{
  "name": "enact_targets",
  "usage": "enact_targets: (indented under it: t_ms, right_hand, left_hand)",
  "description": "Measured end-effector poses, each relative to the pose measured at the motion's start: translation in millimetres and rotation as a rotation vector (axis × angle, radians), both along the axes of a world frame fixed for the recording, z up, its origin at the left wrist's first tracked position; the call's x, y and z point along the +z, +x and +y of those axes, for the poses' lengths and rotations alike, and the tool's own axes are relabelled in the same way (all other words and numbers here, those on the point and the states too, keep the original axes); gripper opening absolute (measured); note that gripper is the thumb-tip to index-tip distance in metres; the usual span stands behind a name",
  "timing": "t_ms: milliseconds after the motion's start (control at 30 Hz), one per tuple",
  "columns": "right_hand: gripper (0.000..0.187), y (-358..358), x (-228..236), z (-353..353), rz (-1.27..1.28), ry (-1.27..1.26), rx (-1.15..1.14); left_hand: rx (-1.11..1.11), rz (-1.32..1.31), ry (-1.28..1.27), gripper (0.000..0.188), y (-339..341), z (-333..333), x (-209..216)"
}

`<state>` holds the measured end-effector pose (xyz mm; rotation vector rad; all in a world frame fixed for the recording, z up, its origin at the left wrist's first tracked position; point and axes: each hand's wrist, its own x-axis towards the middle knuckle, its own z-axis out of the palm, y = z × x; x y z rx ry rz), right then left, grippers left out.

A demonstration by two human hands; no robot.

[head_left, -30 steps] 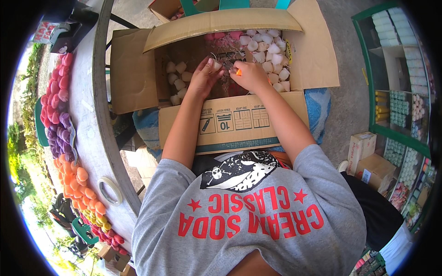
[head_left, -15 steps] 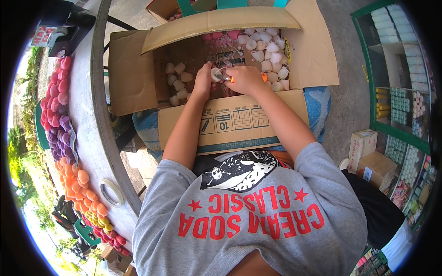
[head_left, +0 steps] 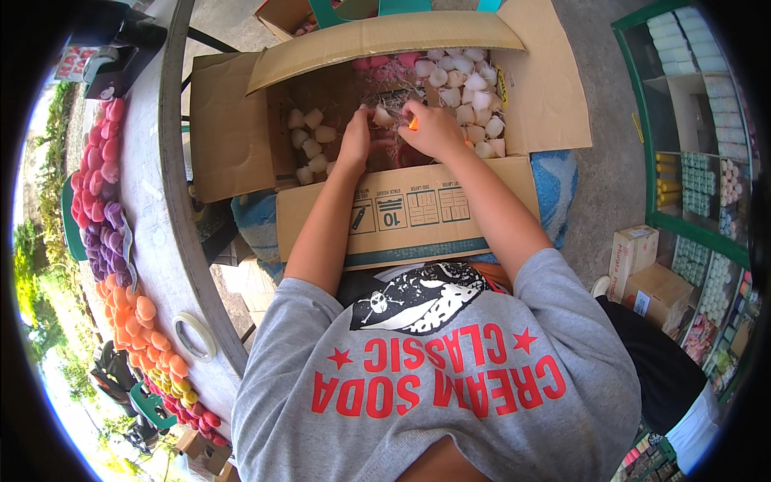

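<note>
Both my hands are inside an open cardboard box (head_left: 385,36). My left hand (head_left: 356,140) is closed on a small off-white piece (head_left: 383,118), rounded like a short plug, held at its fingertips. Just to the right, my right hand (head_left: 431,130) is wrapped round an orange-handled cutting tool (head_left: 414,124), which looks like scissors; the fingers hide most of it. Its metal end lies beside the piece. Similar white pieces (head_left: 480,100) are heaped at the box's right, and several more (head_left: 312,132) lie at its left. Pink pieces (head_left: 408,60) and thin shreds lie at the back.
At the left, a long table (head_left: 181,249) bears rows of pink, purple, orange and yellow pieces (head_left: 132,317) and a white tape roll (head_left: 194,336). The box stands over a blue patterned cloth (head_left: 554,193). Green-framed shelves (head_left: 654,221) and small cartons (head_left: 654,293) stand at the right.
The white piece has turned and risen slightly between my hands. My right hand has tilted and drawn the tool's metal end back a little from it. The left hand has barely moved.
</note>
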<state>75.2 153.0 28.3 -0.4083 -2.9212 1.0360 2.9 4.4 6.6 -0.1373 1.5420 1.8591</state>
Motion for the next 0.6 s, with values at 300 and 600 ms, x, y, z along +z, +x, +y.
enact_targets:
  t_ms: [300,600]
  right_hand:
    - [0.029,0,1,13,-0.256,0.14,-0.116]
    - [0.037,11,19,66,-0.295,0.31,-0.504]
  left_hand:
    - [-0.227,0.164,-0.421,0.043,-11,-5,-42]
    - [-0.716,1.071,-0.678,0.056,-20,53,-24]
